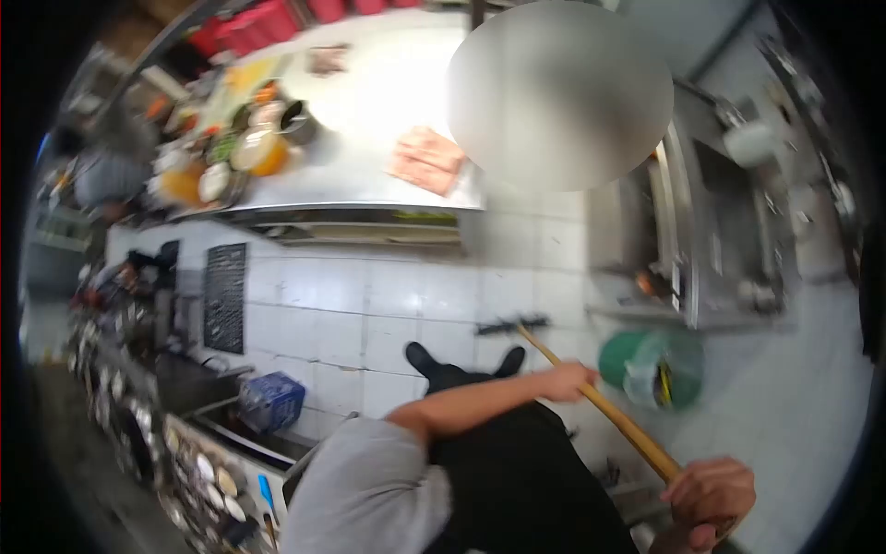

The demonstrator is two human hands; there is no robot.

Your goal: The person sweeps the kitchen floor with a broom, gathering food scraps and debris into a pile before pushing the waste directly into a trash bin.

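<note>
A broom with a long wooden handle slants from the lower right toward the floor ahead of my feet. Its narrow black head rests on the white tiles; blur hides its bristles. My left hand is closed around the middle of the handle. Close to my body, at the lower right, my right hand grips the upper end, which is mostly hidden by the fingers. Just right of my left hand stands a green bucket with something yellow and black in it.
A steel worktable ahead holds a pink cloth, pots and food containers. Steel kitchen equipment stands right. A black mat lies left, near a blue container. A blurred oval covers the top middle.
</note>
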